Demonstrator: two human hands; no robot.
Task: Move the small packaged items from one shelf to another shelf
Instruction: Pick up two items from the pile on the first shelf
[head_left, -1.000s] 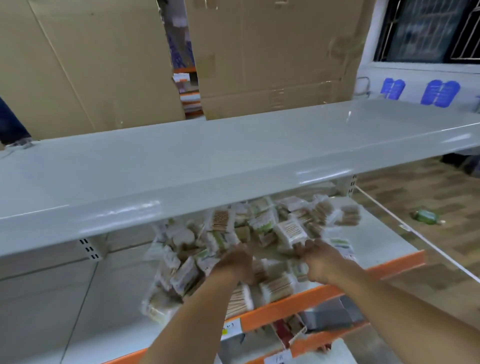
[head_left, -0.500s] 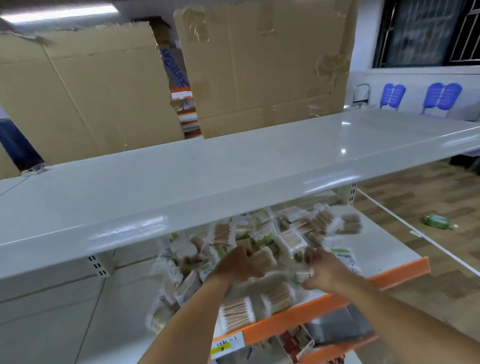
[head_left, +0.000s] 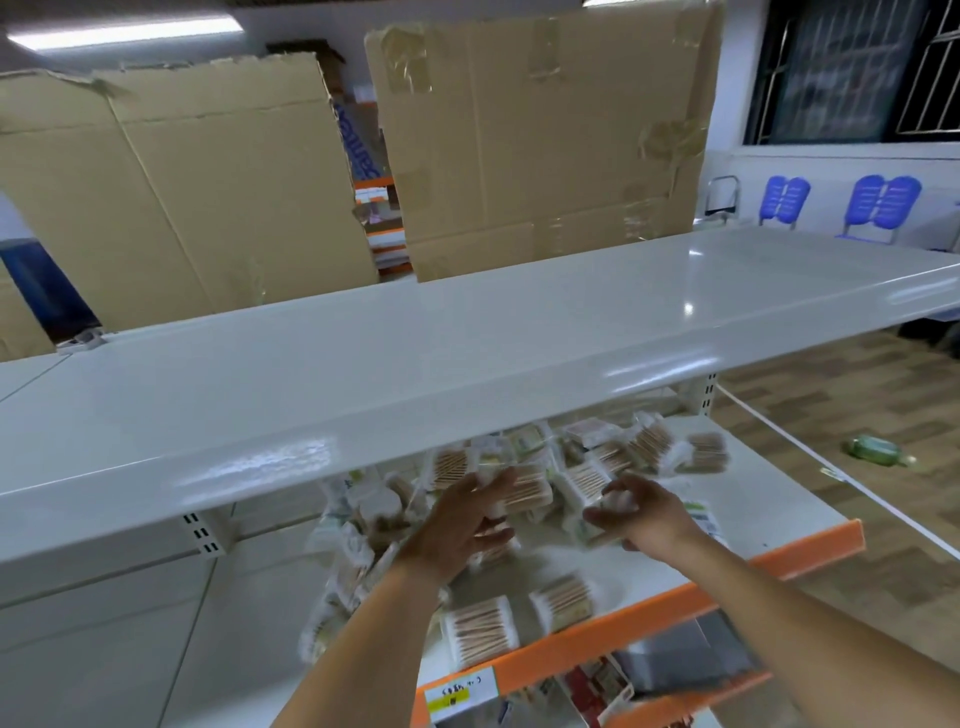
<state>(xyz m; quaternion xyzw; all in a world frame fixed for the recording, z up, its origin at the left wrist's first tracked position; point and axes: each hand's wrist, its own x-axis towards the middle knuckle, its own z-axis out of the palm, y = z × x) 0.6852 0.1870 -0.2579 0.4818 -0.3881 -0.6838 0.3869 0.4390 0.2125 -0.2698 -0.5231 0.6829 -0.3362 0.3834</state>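
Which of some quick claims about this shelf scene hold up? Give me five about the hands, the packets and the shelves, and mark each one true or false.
1. The top shelf carries a heap of packets. False: its visible surface is bare; the packets lie on the orange-edged shelf below it.
2. Both hands are among the packets. True: the left hand and right hand each have a grip on a packet.
3. A green bottle lies on the wooden floor at the right. True.
4. Cardboard sheets stand behind the top shelf. True.
5. The lower shelf's front edge is blue. False: it is orange, with a price label on it.
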